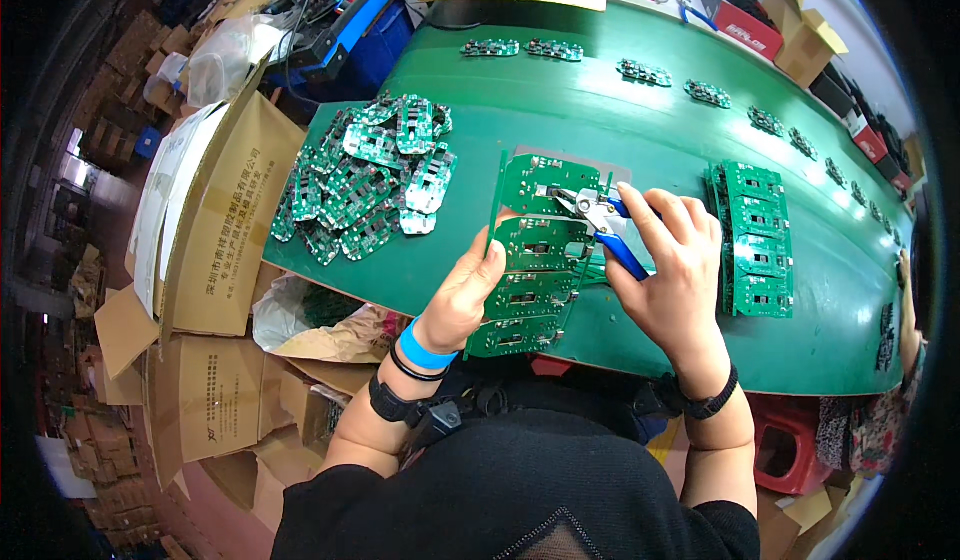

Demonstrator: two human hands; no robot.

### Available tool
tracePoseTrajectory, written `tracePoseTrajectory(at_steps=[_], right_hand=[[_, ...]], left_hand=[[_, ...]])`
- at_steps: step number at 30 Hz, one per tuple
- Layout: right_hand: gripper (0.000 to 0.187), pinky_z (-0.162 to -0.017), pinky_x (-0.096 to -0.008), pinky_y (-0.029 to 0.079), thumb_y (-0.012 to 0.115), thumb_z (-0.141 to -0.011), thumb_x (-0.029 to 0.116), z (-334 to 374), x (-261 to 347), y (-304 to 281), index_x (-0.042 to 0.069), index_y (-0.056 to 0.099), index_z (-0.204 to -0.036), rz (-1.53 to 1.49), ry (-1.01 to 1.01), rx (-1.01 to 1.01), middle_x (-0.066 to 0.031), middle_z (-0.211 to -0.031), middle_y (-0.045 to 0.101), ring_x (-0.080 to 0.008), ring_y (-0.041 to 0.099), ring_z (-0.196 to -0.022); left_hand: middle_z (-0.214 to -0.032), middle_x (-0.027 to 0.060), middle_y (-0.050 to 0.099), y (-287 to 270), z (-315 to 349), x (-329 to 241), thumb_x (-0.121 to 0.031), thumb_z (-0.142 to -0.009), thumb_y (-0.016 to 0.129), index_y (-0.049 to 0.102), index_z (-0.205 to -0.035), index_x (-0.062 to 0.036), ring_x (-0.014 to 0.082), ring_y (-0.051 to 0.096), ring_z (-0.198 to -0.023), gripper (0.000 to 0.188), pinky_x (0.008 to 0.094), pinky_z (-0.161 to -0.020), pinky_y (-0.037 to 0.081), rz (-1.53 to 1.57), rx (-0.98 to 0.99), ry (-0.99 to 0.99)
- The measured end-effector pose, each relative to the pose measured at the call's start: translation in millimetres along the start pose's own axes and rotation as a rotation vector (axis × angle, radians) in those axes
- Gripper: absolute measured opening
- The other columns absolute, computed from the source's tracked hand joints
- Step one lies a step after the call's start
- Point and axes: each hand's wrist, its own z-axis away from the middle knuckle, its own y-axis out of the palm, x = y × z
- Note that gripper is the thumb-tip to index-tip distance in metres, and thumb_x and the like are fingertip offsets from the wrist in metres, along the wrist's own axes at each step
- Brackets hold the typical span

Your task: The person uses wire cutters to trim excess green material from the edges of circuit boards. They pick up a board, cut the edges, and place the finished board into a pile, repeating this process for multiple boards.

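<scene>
Head view: L hand (466, 295) grasping the left edge of a green PCB panel (540, 285), thumb on the panel face. R hand (672, 260) wrapped around blue-handled cutters (622, 245); cutter tips at the panel's top section, just left of R hand. Blades fully shut or not: cannot tell. Panel sits between the hands, approx. four sections in a column.

Surface: green worktop (600, 125), smooth, light glare well beyond the hands. Left of L hand and further off: heap of small PCBs (365, 180), overlapping at mixed angles. Right of R hand, near: stacked PCB panels (762, 245). Beyond both hands: spaced line of small boards (643, 73), curving round to far right of R hand.

Room: well left of L hand, off the worktop, large open cardboard box (235, 215) w/ printing; plastic bag (280, 310) and crumpled brown paper (345, 335) nearer L hand, below worktop level. Far left, dim: stacked cartons (125, 65). Beyond L hand, upper left: blue bin (370, 68). Beyond R hand, at far edge: red-and-black box (740, 15), open brown carton (805, 40). Below and right of R hand: red plastic stool (785, 450); just past it, another person's patterned clothing (880, 420), partly cut off by the lens rim
</scene>
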Motion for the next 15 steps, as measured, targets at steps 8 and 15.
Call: tracePoseTrajectory(at_steps=[8, 15], right_hand=[[0.064, -0.087, -0.0425, 0.039, 0.077, -0.065, 0.021, 1.0, 0.9, -0.9, 0.01, 0.059, -0.126, 0.054, -0.018, 0.016, -0.0065, -0.11, 0.058, -0.0259, 0.054, -0.099], [0.06, -0.085, -0.0393, 0.04, 0.076, -0.064, 0.013, -3.9, 2.3, -4.2, 0.008, 0.063, -0.123, 0.048, -0.034, -0.032, -0.009, -0.105, 0.06, -0.028, 0.056, -0.096]], left_hand=[[-0.139, 0.0131, 0.048, -4.9, 0.9, 3.1, -0.024, -0.109, 0.029, 0.026, -0.149, 0.001, 0.0186, 0.049, -0.126, 0.048, 0.0322, -0.105, 0.041, -0.065, -0.019, 0.025], [-0.141, 0.0129, 0.047, -1.3, -0.1, 0.7, -0.025, -0.109, 0.028, 0.026, -0.15, -0.0011, 0.0187, 0.048, -0.128, 0.048, 0.0324, -0.107, 0.04, 0.052, -0.006, -0.009]])
